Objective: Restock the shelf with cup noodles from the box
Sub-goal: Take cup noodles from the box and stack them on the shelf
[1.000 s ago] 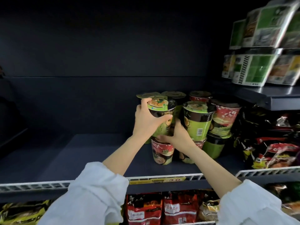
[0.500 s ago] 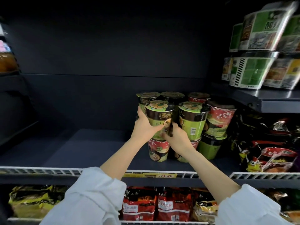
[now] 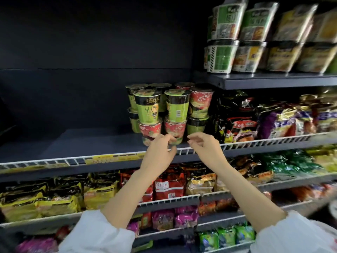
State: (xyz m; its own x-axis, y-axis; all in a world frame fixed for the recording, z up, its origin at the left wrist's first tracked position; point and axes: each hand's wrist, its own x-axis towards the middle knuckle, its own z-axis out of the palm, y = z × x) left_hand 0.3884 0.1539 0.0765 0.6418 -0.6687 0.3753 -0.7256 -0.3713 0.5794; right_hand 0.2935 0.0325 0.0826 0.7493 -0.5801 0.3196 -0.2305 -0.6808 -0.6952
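Several green and red cup noodles are stacked two high on the dark shelf (image 3: pixel 76 141). At the front left of the stack a green cup noodle (image 3: pixel 148 108) stands on a red cup (image 3: pixel 150 129). My left hand (image 3: pixel 157 155) and my right hand (image 3: pixel 205 149) hover in front of the shelf's wire rail, just below the stack. Both have loosely curled fingers, hold nothing and touch no cup. The box is out of view.
The shelf's left part is bare and dark. Snack bags (image 3: pixel 242 125) fill the shelf to the right of the cups. Square noodle tubs (image 3: pixel 224 53) sit on the upper right shelf. Packets (image 3: pixel 169 185) crowd the lower shelves behind wire rails.
Both hands have let go of the green cup noodle, now standing on the red cup, and have drawn back and down to the shelf's front rail. The view has widened.
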